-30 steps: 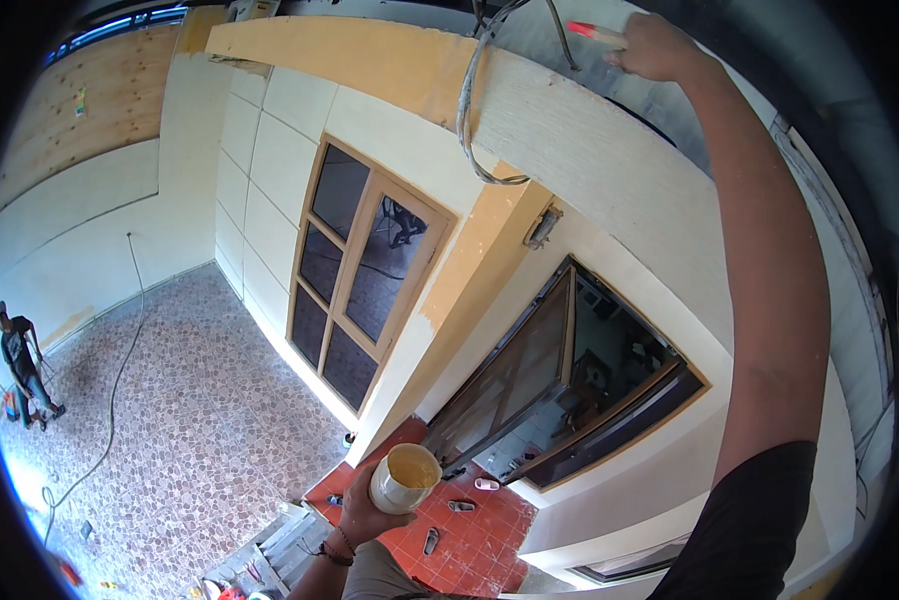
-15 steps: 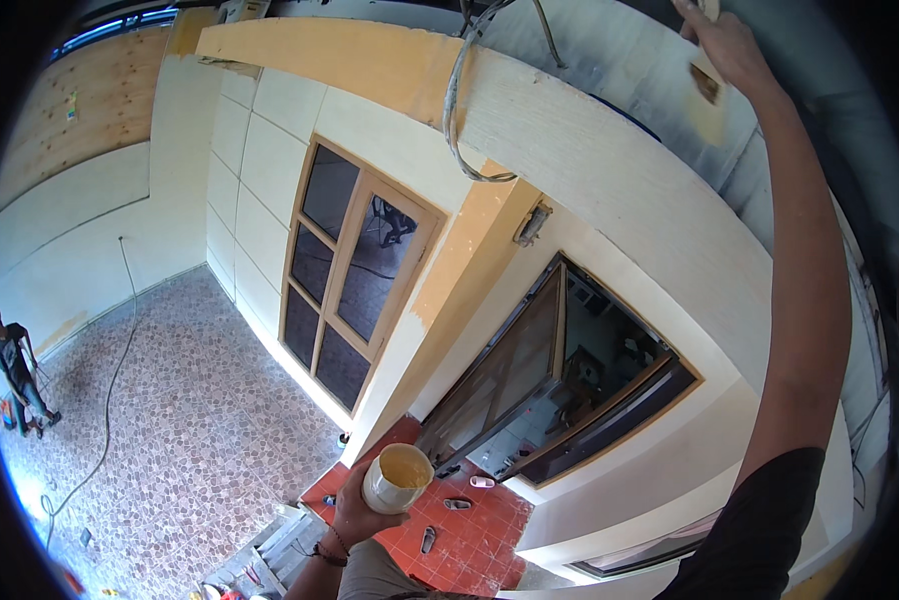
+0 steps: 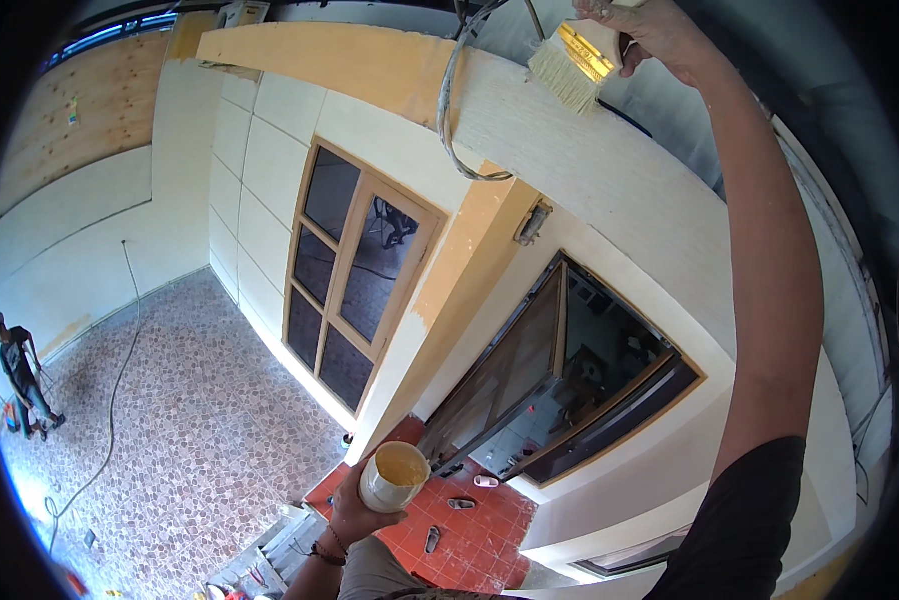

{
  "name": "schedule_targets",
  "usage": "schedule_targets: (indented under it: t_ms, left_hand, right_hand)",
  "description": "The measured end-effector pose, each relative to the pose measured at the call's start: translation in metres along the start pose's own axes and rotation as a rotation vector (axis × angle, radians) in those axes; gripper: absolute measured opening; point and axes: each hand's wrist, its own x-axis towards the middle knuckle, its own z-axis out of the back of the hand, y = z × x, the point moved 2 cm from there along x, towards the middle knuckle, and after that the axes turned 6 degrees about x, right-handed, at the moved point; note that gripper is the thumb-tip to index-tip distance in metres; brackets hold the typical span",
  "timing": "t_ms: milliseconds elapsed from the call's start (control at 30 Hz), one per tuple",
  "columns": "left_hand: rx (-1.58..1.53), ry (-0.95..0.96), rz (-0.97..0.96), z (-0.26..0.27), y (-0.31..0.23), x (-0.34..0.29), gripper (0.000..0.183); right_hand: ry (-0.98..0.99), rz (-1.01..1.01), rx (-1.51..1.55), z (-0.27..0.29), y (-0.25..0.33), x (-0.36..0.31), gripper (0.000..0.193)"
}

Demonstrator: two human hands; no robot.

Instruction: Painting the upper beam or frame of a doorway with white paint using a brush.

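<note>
The right grip (image 3: 661, 36) is closed around a wide brush (image 3: 581, 58), pale bristles (image 3: 565, 80) below-left of it; the left grip (image 3: 357, 514) clasps a whitish cup (image 3: 380, 494), yellowish inside.

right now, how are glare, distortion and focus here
Head view throughout: white glare at lower left, along the grey stone-patterned floor; the long cream and orange beam looks bowed, likely fisheye; the pale-bristled paintbrush in the right hand looks fairly sharp.

Can see a person (image 3: 19, 365) at far left and a long cable (image 3: 112, 415) trailing across the patterned floor (image 3: 209, 400). Can also spot sandals (image 3: 460, 504) on red tiles (image 3: 474, 550) and wood-framed glass panes (image 3: 374, 280).
</note>
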Motion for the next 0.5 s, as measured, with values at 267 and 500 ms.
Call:
schedule_targets:
  t_ms: [267,500]
  left_hand:
    - [0.024,-0.050,0.058,0.008,0.000,-0.004,0.092]
    - [0.089,-0.062,0.023,0.005,-0.002,0.000,0.090]
  right_hand:
    - [-0.035,0.073,-0.103,0.014,0.008,0.001,0.030]
    - [0.039,0.082,-0.242,0.002,0.007,0.009,0.030]
